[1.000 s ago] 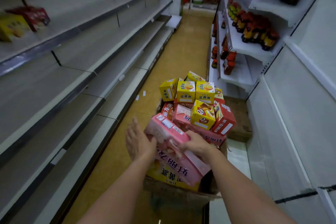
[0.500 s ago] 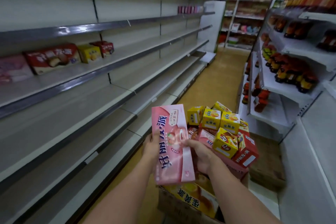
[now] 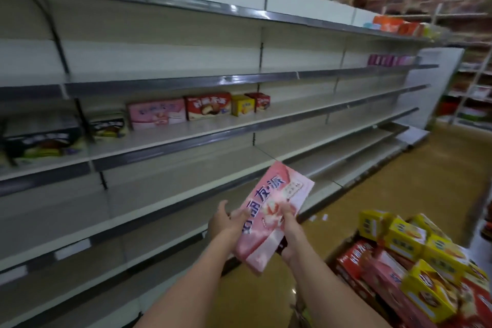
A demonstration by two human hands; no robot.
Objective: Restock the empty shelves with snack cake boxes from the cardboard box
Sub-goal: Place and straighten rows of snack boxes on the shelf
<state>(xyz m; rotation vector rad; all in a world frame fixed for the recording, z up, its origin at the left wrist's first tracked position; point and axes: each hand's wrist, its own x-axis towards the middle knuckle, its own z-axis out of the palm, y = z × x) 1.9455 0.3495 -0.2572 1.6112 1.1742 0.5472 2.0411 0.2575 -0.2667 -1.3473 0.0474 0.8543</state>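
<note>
Fingers of both hands are gripping one pink snack cake box [image 3: 269, 217], lifted clear of the floor in front of the shelving. Left hand [image 3: 226, 221] is holding the box's lower-left long edge: thumb is lying on the printed face, remaining fingers are spread loosely, the index lifted off. Right hand [image 3: 288, 231] is wrapping the opposite long edge, fingers [image 3: 285, 210] curled over onto the face, palm behind the box. Both forearms are reaching up from the bottom of the view, converging at the box.

Box orientation: long axis is running diagonally, lower end toward the person, upper end pointing up and right toward the shelves. Printed face is turned up toward the camera.

Surroundings, largest first. Long shelf unit [image 3: 186, 138] is filling the left and centre, mostly bare boards. Cardboard box [image 3: 346, 243] at lower right is showing only an edge under its heaped load of yellow cartons [image 3: 404, 237] and red boxes [image 3: 356, 255]. On the middle shelf, standing in a row: pink box [image 3: 157, 114], red box [image 3: 208, 105], small yellow box [image 3: 242, 105], small red box [image 3: 261, 101]; dark packs [image 3: 42, 141] farther left, blurred.
</note>
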